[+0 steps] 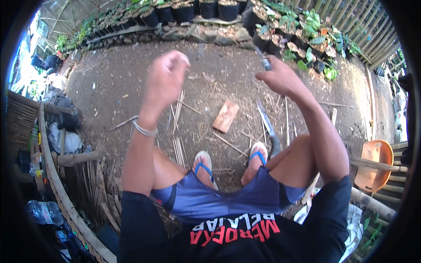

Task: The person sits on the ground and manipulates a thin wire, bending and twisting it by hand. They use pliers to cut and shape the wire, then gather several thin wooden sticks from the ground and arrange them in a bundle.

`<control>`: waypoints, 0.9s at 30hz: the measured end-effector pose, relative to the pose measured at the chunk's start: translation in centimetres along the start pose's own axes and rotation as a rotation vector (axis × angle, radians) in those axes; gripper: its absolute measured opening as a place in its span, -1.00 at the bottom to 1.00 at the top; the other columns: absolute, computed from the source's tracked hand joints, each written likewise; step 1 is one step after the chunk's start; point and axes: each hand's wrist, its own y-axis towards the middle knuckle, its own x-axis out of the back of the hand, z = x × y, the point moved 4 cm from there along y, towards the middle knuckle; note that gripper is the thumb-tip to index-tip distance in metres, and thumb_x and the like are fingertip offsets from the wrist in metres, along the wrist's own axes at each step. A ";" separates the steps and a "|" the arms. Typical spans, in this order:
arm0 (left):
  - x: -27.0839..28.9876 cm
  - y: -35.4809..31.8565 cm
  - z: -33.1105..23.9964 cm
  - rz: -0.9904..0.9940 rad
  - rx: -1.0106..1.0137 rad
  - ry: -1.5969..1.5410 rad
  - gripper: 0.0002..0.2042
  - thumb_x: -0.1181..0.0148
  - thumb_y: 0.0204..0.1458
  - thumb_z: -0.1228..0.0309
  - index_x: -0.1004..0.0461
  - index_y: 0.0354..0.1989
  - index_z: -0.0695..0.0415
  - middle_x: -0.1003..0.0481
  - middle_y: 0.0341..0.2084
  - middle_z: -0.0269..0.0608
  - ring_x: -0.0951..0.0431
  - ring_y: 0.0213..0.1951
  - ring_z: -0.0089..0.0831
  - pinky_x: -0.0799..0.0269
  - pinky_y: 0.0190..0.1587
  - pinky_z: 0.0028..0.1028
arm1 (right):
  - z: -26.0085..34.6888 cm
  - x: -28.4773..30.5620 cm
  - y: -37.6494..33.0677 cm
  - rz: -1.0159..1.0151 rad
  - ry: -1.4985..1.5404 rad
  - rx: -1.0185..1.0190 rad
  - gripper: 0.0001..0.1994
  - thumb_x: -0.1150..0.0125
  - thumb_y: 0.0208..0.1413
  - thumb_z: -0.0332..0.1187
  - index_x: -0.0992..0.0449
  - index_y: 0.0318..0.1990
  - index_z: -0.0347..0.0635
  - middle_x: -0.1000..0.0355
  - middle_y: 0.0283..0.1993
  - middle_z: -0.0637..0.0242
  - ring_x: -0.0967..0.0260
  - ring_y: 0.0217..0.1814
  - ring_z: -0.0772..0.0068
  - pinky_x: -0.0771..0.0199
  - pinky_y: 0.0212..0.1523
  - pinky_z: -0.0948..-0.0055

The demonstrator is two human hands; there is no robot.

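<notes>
My right hand (283, 78) is raised at the right, its fingers wrapped round a slim tool (265, 64) with a greyish handle and a thin, blade-like tip pointing away from me. Level with it on the left, my left hand (166, 78) is curled and slightly blurred. Its fingertips come together near a pale spot, and I cannot make out what they hold. On the ground below and between the hands lies a reddish wooden block (226, 116). To the block's right rests a machete (265, 117), its dark handle beside my right foot.
Thin bamboo strips (179, 151) and sticks are scattered round my sandalled feet. Potted plants (228, 11) line the far side behind a stone edging (210, 35). An orange basin (374, 165) leans at the right. Bamboo fencing, branches and a plastic bottle (46, 212) are at the left.
</notes>
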 end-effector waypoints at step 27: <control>-1.6 -1.5 0.0 0.387 0.066 -0.132 -0.79 -0.16 0.38 0.35 -0.63 -0.15 0.24 -0.50 -0.45 -0.51 -0.28 -0.44 -0.77 -0.19 -0.41 -0.57 | 10.1 -0.8 -3.2 -0.489 -0.031 1.178 -0.82 -0.49 0.06 -0.41 -0.70 -0.16 -0.10 -0.59 -0.20 0.29 -0.58 -0.18 0.25 -0.65 -0.23 0.25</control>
